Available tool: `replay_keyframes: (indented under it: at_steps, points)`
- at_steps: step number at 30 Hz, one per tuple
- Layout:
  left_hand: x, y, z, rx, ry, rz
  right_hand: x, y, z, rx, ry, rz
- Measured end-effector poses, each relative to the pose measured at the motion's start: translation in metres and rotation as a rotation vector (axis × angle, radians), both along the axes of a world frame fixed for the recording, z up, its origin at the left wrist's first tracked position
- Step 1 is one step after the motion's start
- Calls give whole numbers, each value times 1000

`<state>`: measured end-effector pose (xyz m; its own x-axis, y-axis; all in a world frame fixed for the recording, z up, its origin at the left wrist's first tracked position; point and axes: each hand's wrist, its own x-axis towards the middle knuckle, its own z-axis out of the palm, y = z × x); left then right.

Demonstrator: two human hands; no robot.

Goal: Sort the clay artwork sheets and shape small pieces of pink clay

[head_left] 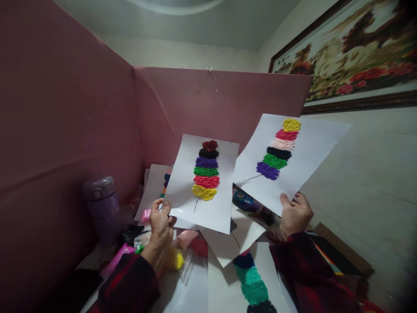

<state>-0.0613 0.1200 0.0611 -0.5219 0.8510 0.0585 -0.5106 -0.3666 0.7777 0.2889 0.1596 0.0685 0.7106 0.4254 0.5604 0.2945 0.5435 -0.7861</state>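
Between the thumb and fingers of my left hand (160, 221) is the lower left corner of a white sheet (224, 187) bearing a feather shape in brown, black, purple, green, red and yellow bands. My right hand (296, 214) pinches the lower edge of a second sheet (312, 152), tilted to the right. Its feather runs from yellow at the top through red, pink, black and green to purple. The two sheets are raised side by side, their edges meeting or nearly so. Below them lies another sheet (221, 278) with a teal and dark blue banded feather (252, 280).
A purple bottle (102, 204) stands at the left by the pink partition (182, 104). Clear bags with coloured clay-like lumps, one yellow (176, 259), lie below my left hand. More sheets (153, 187) are behind. A framed picture (352, 56) hangs on the right wall.
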Motion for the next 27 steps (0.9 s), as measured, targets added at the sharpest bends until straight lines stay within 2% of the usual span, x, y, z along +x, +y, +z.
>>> replay_keyframes:
  at_steps: [2,7,12,19,27]
  points:
    - [0,-1,1,4,-1,1,-9,-1,0,1,56,86]
    - [1,-2,3,3,3,-11,-35,-8,1,-52,183,411]
    - [2,-3,6,-3,-5,-14,-52,-14,-3,-198,277,645]
    - [4,-5,12,-7,-5,4,-72,-23,-6,-285,272,827]
    - [16,-9,10,-81,23,42,-94,-29,-10,-229,266,1009]
